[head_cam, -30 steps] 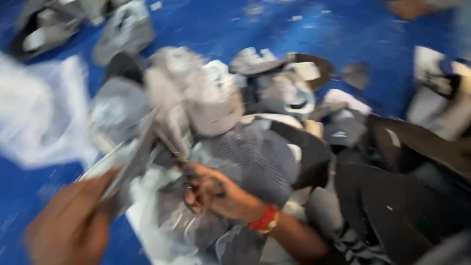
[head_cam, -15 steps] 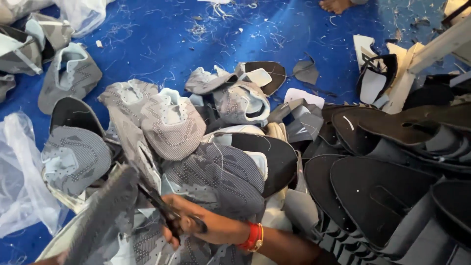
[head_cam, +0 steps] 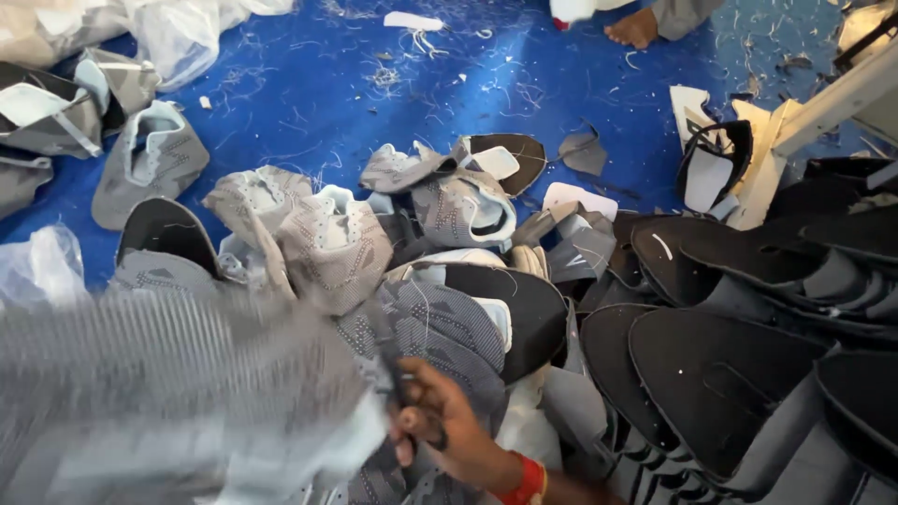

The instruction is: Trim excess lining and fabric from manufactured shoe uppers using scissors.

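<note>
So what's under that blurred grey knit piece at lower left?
The blurred grey knit piece covers the pile there. Only grey patterned uppers show at its edge, beside the right hand gripping a dark tool. Anything beneath, including the left hand, is hidden.

Grey knit upper [head_cam: 178,393] swung up close to the camera, blurred, filling the 7-8 o'clock corner, covering the pile there. Right hand [head_cam: 440,421] with dark scissors [head_cam: 398,374] slid from 6 toward 5 o'clock; left hand dropped out of view

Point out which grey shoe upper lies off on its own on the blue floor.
The grey knit upper at far left, pale lining up, on bare blue floor; the others overlap in the central pile.
</note>
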